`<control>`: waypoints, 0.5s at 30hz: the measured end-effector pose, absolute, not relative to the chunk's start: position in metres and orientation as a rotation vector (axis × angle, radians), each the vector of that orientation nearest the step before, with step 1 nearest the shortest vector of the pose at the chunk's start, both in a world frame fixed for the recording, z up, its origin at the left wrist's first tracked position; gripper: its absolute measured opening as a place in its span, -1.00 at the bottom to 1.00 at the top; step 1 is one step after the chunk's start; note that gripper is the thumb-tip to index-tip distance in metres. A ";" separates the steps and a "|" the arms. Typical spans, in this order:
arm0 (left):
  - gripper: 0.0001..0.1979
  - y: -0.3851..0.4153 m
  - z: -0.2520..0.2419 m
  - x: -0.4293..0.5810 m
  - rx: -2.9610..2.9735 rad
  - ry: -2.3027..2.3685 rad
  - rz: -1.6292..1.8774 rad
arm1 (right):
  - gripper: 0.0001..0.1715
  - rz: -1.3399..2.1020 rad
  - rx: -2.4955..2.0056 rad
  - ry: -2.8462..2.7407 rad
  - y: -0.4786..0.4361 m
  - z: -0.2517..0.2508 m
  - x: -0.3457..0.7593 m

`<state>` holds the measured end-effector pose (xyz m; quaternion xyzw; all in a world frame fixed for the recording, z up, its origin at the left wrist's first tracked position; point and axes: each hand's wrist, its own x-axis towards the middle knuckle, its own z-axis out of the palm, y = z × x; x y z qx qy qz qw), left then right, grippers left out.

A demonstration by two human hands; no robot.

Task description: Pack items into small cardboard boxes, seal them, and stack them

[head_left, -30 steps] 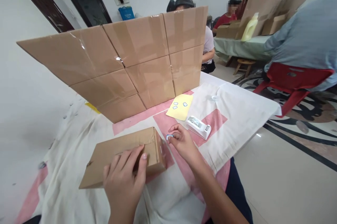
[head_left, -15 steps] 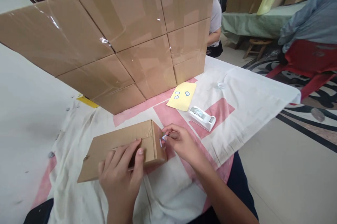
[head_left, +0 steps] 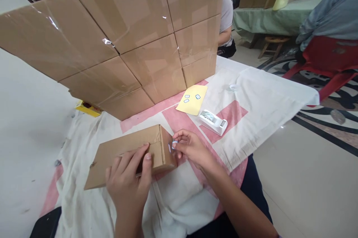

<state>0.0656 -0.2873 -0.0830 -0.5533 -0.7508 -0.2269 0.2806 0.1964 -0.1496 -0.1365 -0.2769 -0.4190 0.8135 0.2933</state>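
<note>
A small cardboard box (head_left: 123, 141) lies flat on the cloth-covered table in front of me. My left hand (head_left: 130, 169) holds it, its fingers across the top and its thumb near the close edge. At the box's right end, my right hand (head_left: 191, 148) pinches a small white sticker with a blue edge (head_left: 175, 144). A second blue-edged sticker (head_left: 169, 148) shows on that end face, seen at a steep angle. Beyond the right hand lies a yellow sheet (head_left: 192, 100) with several similar stickers. Near it stands a white tape dispenser (head_left: 213, 122).
A tall wall of taped cardboard boxes (head_left: 151, 59) stands along the table's far side. A yellow packet (head_left: 88, 108) is at its left foot, a tape roll (head_left: 232, 87) to the right. A dark phone-like object (head_left: 46, 225) lies lower left. People sit beyond, near a red chair (head_left: 332, 59).
The view has shifted slightly. The sticker in my right fingers has turned a little beside the box's end face. My left hand stays on the box.
</note>
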 end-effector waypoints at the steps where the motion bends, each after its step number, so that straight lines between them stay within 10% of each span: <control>1: -0.79 -0.287 -0.083 0.066 -1.482 -2.011 -0.610 | -0.67 2.140 -0.742 -1.120 -0.150 -0.137 0.196; 15: -0.80 -0.287 -0.084 0.066 -1.464 -1.999 -0.614 | -0.64 2.195 -0.857 -1.105 -0.152 -0.132 0.191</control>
